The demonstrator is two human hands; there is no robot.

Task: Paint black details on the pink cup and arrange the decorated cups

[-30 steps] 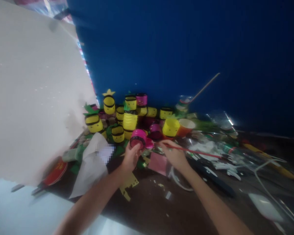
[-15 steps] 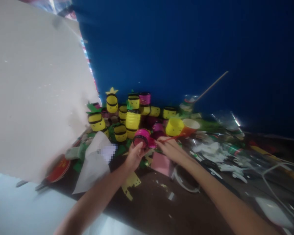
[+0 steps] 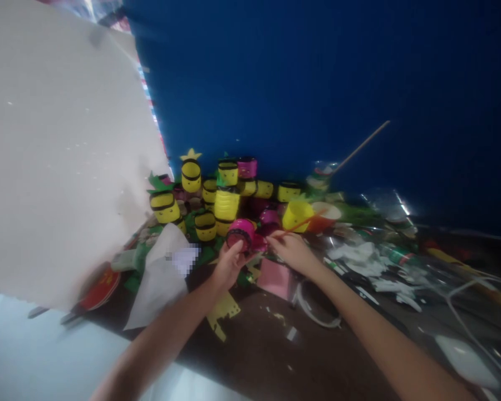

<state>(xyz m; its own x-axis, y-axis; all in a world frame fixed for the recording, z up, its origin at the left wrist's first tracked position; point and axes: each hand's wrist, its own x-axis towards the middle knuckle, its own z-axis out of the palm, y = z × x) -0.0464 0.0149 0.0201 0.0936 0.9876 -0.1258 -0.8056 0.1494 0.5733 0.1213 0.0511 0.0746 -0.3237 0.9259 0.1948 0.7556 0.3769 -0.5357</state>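
Note:
My left hand (image 3: pixel 229 264) is closed round a bright pink cup-shaped craft piece (image 3: pixel 241 229) with a dark band along its rim. The piece lies on its side, its opening turned partly towards me, and a pink flap (image 3: pixel 259 243) sticks out on its right. Close to that flap, my right hand (image 3: pixel 290 250) pinches a thin orange-red stick (image 3: pixel 309 219), which slants up to the right. Whether the near end of the stick touches the flap is too blurred to tell. Several yellow cups with small faces and black bands, such as one yellow cup (image 3: pixel 205 227), stand just behind.
Below my hands lie a pink square pad (image 3: pixel 275 278), yellow scraps (image 3: pixel 224 312) and a clear ring (image 3: pixel 317 314). White paper (image 3: pixel 162 278) stands at left, near a red disc (image 3: pixel 102 289). White scraps (image 3: pixel 363 256) litter the right side. A blue wall (image 3: pixel 317 83) rises behind.
The orange-red stick has swung from nearly level to slanting up to the right as my right hand turned. My left hand and the pink piece stay almost in place.

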